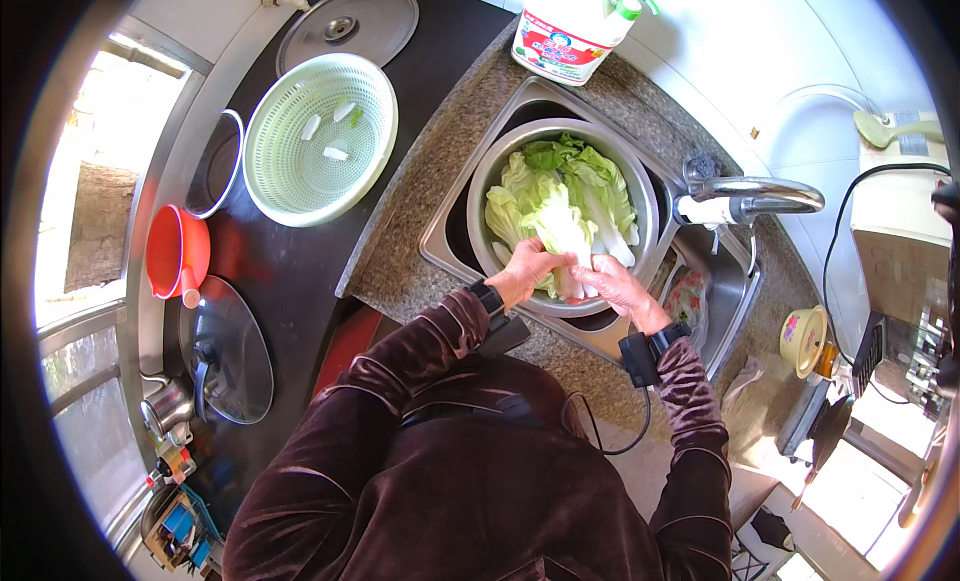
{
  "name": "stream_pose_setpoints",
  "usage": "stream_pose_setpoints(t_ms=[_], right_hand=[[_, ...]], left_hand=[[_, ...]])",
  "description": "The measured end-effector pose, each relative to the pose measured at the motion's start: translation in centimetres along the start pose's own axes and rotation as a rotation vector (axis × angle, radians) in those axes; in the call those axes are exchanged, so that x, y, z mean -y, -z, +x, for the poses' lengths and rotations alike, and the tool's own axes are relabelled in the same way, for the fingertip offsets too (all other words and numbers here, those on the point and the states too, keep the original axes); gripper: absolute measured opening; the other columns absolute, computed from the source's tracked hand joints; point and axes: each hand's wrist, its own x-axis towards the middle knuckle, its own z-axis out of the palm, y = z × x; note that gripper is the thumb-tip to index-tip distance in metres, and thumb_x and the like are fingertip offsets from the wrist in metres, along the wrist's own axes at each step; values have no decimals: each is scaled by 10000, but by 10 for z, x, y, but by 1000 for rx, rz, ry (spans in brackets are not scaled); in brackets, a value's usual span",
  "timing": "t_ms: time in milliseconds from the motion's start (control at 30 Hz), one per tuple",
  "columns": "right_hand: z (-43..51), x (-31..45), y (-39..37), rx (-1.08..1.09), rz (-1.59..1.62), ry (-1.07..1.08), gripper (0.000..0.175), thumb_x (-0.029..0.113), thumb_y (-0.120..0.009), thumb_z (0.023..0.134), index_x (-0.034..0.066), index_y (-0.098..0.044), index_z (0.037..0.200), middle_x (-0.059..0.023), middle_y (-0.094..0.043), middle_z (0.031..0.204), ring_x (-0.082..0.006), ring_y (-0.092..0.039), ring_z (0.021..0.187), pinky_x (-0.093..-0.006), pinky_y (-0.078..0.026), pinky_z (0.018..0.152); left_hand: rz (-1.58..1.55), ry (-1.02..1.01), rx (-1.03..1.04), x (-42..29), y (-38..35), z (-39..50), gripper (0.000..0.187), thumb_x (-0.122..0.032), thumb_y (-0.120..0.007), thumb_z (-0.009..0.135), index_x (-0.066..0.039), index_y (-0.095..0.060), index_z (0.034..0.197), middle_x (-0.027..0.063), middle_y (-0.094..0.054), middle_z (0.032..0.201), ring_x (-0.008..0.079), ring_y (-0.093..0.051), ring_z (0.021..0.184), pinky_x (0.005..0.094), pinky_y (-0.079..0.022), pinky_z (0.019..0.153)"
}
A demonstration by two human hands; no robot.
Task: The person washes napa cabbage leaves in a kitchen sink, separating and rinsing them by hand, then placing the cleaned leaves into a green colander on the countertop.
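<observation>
Both my hands hold one pale cabbage leaf [559, 219] over the near side of a round metal basin [480, 177]. My left hand [527, 270] pinches the leaf's white stem end from the left, and my right hand [616, 285] grips it from the right. The fingers of both hands nearly meet at the stem. More green and yellowish cabbage leaves [600, 180] fill the basin behind the held leaf. The basin sits in the larger bowl of a stainless steel double sink [450, 240]. Part of the held stem is hidden by my fingers.
Left of the sink, a pale green plastic colander [262, 150] holds several white leaf scraps. Beyond lie a metal lid [375, 11], a red dipper [169, 243] and a glass lid [244, 356]. A chrome faucet [776, 191] and a detergent jug [559, 45] stand by the sink.
</observation>
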Motion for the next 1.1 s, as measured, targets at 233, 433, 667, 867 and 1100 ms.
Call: stream_pose_setpoints(t_ms=[233,433,667,867,1100], right_hand=[[8,-16,-8,-46,-199,-12,247,241,-477,896,22,-499,783,-33,-494,646,-136,-492,574,-298,-440,542],[9,-21,-42,-588,-1008,585,159,156,-463,884,7,-486,836,-189,-527,625,-361,-565,602,-427,-453,576],[-33,10,-35,-790,-608,692,207,168,-421,960,-1,-540,969,-114,-590,764,-188,-592,705,-314,-473,639],[-25,13,-13,-483,82,400,239,217,-556,925,8,-624,1020,10,-588,773,-40,-512,659,-215,-450,617],[-19,13,-19,-446,-102,412,194,141,-598,890,-30,-638,974,-21,-610,723,-77,-562,587,-220,-458,539]], left_hand=[[-250,145,70,3,3,2,219,-172,-710,800,-10,-652,936,55,-658,871,134,-614,808,259,-486,682],[-408,164,-171,24,-10,17,127,-114,-636,850,-32,-623,947,35,-617,828,125,-557,644,267,-423,523],[-297,111,-334,-8,12,21,81,-130,-603,869,-55,-571,872,-6,-556,802,49,-417,578,184,-312,464],[-59,-32,149,-26,-10,-10,400,-257,-685,830,-48,-537,1137,43,-606,1048,149,-577,988,339,-501,861],[44,-177,200,-24,-10,-19,319,-130,-735,774,-20,-590,1036,51,-651,862,121,-626,746,253,-515,656]])
